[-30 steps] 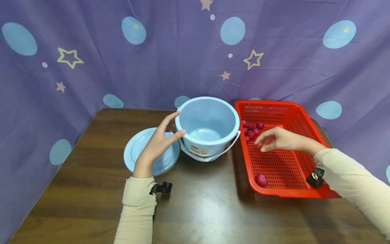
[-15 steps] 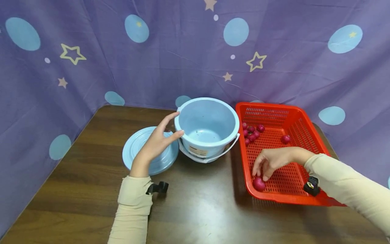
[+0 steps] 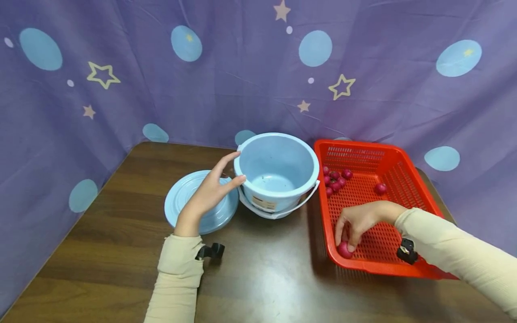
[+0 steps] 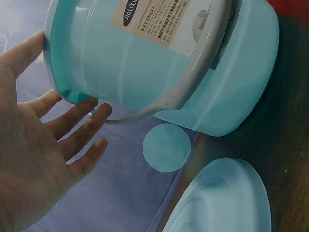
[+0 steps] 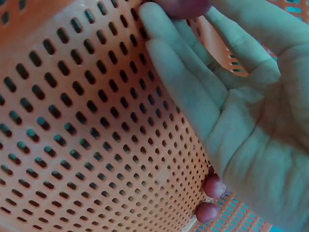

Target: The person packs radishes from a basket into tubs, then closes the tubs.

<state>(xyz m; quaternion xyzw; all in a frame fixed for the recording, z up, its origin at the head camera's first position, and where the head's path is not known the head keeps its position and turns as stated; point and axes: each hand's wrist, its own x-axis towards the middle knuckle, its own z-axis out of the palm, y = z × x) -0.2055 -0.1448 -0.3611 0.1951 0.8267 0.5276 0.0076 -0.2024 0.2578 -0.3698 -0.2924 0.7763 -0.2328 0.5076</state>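
My right hand (image 3: pixel 361 222) reaches down into the red basket (image 3: pixel 329 240) and pinches a round radish (image 3: pixel 345 250) at the near left corner. In the right wrist view that radish (image 5: pixel 186 7) shows at the top edge, between thumb and fingertips. My left hand (image 3: pixel 210 190) stays at the left side of the light blue bucket (image 3: pixel 264 166), fingers spread. Its thumb and fingertips touch the rim in the left wrist view, where the white handle (image 4: pixel 193 72) hangs down across the bucket's label. A few small dark specks lie on the bucket's bottom.
Several more radishes (image 3: pixel 335 186) cluster at the basket's left wall, and a single radish (image 3: pixel 380 188) lies farther right. Left of the bucket is a round light blue lid (image 3: pixel 177 197), partly behind my left hand. A purple patterned curtain (image 3: pixel 258 67) hangs behind the wooden table (image 3: pixel 121 251).
My right hand has come down from the middle of the basket to the near left corner and taken the radish there between its fingers. The left hand has stayed at the bucket rim.
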